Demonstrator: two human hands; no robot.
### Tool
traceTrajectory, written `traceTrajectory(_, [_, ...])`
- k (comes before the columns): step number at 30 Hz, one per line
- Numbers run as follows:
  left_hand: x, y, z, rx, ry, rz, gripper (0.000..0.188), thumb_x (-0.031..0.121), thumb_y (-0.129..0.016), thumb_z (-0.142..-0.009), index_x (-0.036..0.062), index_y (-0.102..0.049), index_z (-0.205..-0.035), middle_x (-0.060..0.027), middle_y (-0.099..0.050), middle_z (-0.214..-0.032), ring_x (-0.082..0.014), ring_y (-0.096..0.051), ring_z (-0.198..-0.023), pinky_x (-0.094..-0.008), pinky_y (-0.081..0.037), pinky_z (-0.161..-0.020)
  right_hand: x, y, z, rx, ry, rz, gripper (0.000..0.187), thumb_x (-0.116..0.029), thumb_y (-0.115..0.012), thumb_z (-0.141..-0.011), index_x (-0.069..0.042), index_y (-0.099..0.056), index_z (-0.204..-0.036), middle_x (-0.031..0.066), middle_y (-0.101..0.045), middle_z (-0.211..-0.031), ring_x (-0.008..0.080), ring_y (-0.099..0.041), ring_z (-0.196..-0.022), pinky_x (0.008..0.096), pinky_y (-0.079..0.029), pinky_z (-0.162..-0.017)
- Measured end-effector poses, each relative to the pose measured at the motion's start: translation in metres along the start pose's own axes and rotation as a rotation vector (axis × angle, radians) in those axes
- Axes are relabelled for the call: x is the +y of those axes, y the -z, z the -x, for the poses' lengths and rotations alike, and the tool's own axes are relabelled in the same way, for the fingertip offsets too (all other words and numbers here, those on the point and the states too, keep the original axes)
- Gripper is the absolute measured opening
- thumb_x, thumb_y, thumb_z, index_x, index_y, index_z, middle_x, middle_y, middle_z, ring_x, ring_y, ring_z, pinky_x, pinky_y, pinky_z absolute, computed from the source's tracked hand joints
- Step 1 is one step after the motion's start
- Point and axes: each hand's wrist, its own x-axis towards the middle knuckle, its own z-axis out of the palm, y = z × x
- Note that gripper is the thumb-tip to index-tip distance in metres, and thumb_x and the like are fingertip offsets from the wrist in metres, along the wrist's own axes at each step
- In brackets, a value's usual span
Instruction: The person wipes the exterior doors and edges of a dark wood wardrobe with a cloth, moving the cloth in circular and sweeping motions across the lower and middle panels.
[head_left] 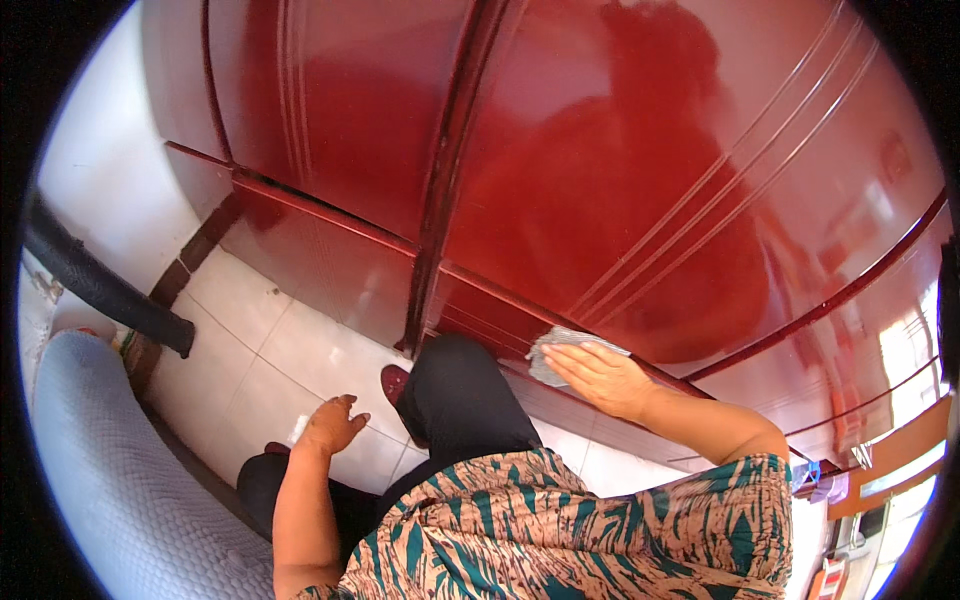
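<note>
- Grey, thin, crumpled cloth [546, 373] lies under the right hand [602, 380], against the long, dark red strip [498, 292] of the big, shiny red cabinet [560, 170].
- That right hand has its fingers nearly straight and close together, pressed on the cloth. Its thumb is hard to see, so I can't tell if it pinches too.
- The left hand [332, 425] hangs well apart from the cloth, over the pale floor tiles [300, 335]. Its fingers are loosely spread and a bit bent, and I see nothing in it.
- It looks like wiping. A flat hand seems best, so more of the cloth can touch the strip.
- Long, slow rubs along the strip, out past the right fingertips and back, should miss fewer spots.
- Dust could hide in the edge just above the right hand, so fingertips should poke the cloth in there.
- Soft pushing is wise, as shiny red may scratch.
- One bent knee in black trousers [460, 385] is between the hands, so the right hand needs care not to bump it.
</note>
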Motion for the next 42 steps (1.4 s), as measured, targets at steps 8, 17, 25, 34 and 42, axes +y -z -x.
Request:
traceTrajectory(8, [0.01,0.008,0.014,0.0,-0.004,0.035,0.052,0.032,-0.059,-0.084,-0.0024,-0.05,-0.122,-0.0225,-0.055,-0.119,-0.0349,-0.051,-0.112,-0.0394,-0.041,-0.096,0.002,0.001,0.102,-0.279,0.075,0.027,0.05,-0.02,-0.042,-0.087,-0.006,-0.039,-0.136,0.0039,-0.035,-0.144,0.0126,-0.032,-0.132,0.0309,-0.022,-0.108])
traceTrajectory(17, [0.021,0.014,0.026,0.024,-0.005,-0.007,0.051,0.032,-0.058,-0.085,-0.002,-0.05,-0.122,-0.0227,-0.055,-0.119,-0.0353,-0.051,-0.113,-0.0394,-0.041,-0.096,0.001,-0.005,-0.028,0.015,0.04,-0.008,0.053,-0.016,-0.043,-0.082,0.002,-0.04,-0.132,0.0114,-0.037,-0.142,0.0193,-0.037,-0.13,0.0336,-0.027,-0.108])
traceTrajectory(25, [0.013,0.011,0.025,0.018,0.062,0.056,0.051,0.031,-0.06,-0.084,-0.003,-0.05,-0.121,-0.023,-0.055,-0.119,-0.0351,-0.052,-0.112,-0.0387,-0.041,-0.096,-0.011,-0.032,-0.166,0.223,0.004,0.172,0.049,-0.017,-0.043,-0.084,0.002,-0.044,-0.129,0.012,-0.033,-0.144,0.0207,-0.029,-0.134,0.036,-0.018,-0.113])
traceTrajectory(34, [0.012,0.014,0.033,0.037,0.079,0.08,0.049,0.028,-0.061,-0.084,-0.0037,-0.051,-0.12,-0.0233,-0.057,-0.115,-0.034,-0.054,-0.109,-0.0378,-0.043,-0.094,-0.034,-0.073,-0.125,-0.033,0.222,0.302,0.05,-0.019,-0.039,-0.087,0.001,-0.04,-0.133,0.0119,-0.03,-0.146,0.0201,-0.025,-0.136,0.0364,-0.012,-0.114])
traceTrajectory(42, [0.012,0.012,0.025,0.025,-0.01,0.032,0.049,0.025,-0.061,-0.083,-0.003,-0.049,-0.122,-0.0223,-0.057,-0.115,-0.0348,-0.056,-0.104,-0.0392,-0.044,-0.091,-0.031,-0.084,0.023,-0.217,0.26,-0.049,0.05,-0.016,-0.042,-0.088,0.005,-0.037,-0.133,0.015,-0.026,-0.147,0.0227,-0.024,-0.137,0.0345,-0.015,-0.114])
